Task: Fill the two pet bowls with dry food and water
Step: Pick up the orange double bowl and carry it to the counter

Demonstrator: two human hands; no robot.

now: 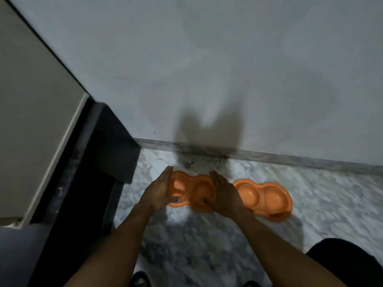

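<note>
At the far left stands a pale panel (31,100), and beside it a dark block (112,141) meets the grey wall (228,69). Next comes the left hand (159,190), fingers straight and together, set edge-on at the left end of the left double bowl (199,189). Its grip is fully open and holds nothing, and the blur hides whether it touches the rim. This orange bowl lies on the marble floor (331,193) near the wall, with two round basins side by side. The right hand (224,193) stands at the bowl's right end, palm turned inward toward the left hand. Its grip is also open, fingers straight, holding nothing, and contact cannot be told. Just beside it, farther right, the right double bowl (267,198) lies on the floor, angled slightly. The hands' shadow (207,131) falls on the wall above.
</note>
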